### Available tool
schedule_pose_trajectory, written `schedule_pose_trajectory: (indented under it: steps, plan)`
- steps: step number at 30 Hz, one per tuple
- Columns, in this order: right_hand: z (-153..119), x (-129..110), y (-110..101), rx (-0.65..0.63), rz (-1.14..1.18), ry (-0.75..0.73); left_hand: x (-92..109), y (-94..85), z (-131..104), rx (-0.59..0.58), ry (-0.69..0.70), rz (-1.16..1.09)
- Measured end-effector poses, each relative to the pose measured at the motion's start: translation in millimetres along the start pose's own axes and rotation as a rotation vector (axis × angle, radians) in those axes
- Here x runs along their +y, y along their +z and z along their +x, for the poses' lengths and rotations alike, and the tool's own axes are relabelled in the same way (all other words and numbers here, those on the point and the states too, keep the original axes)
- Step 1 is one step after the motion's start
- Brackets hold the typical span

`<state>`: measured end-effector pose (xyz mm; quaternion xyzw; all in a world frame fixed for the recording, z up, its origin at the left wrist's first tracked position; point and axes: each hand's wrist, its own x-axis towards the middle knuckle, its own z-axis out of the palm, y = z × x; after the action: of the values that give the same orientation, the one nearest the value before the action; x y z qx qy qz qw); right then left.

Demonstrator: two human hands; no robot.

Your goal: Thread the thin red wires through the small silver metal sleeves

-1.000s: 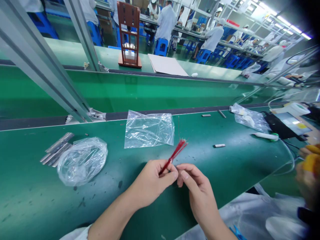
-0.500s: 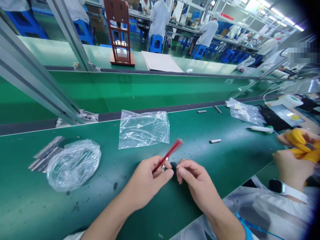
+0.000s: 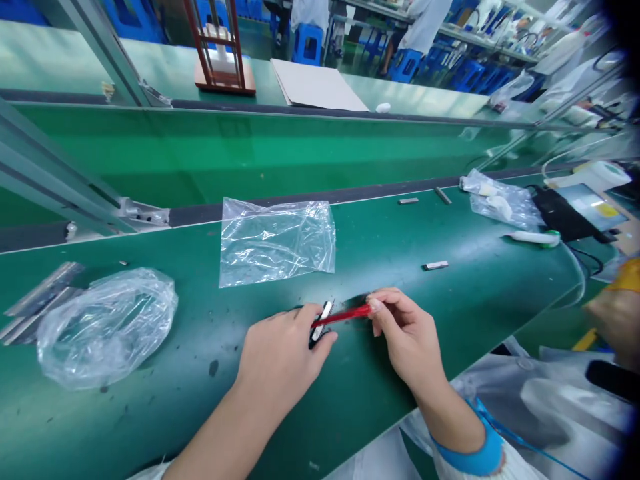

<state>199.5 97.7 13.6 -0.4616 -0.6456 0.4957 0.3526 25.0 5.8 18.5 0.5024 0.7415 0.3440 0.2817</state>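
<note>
Head view: a crumpled clear bag [image 3: 109, 330] is lying left on the worktop [image 3: 370, 247]. Near the middle, the left hand [image 3: 277, 353] is holding a black-and-white part [image 3: 327, 312] and red wires [image 3: 347, 315] in closed fingers; the right hand [image 3: 413, 337] is pinching the wires' right end with its fingers.

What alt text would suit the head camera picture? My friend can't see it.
A left hand holds a small black-and-white part above a green table, while the right hand pinches red wires stretched between them. A flat clear bag lies beyond; a crumpled bag lies left.
</note>
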Motion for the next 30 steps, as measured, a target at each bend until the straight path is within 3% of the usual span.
schedule_pose_trajectory:
  steps: [9, 11, 15, 18, 22, 26, 30]
  plan:
    - [0, 11, -5, 0.070, 0.196, 0.040, 3, -10.9, 7, -0.121, 0.054, -0.044]
    - [-2, 13, -6, 0.062, 0.236, 0.066, 7, -14.1, 7, -0.146, -0.028, -0.177]
    - [-13, 7, 3, -0.035, 0.328, 0.100, 15, -17.0, 5, -0.084, -0.234, -0.608]
    - [-22, -3, 17, -0.117, 0.425, 0.131, 19, -16.2, 2, -0.199, -0.227, -0.735]
    - [-28, -12, 32, -0.113, 0.481, 0.216, 20, -14.7, -1, -0.332, -0.182, -0.733]
    - [-25, -12, 31, -0.148, 0.418, 0.219, 17, -15.8, 0, -0.309, -0.131, -0.659]
    - [-18, -17, 22, -0.263, 0.279, 0.107, 14, -18.8, 0, -0.315, -0.099, -0.547]
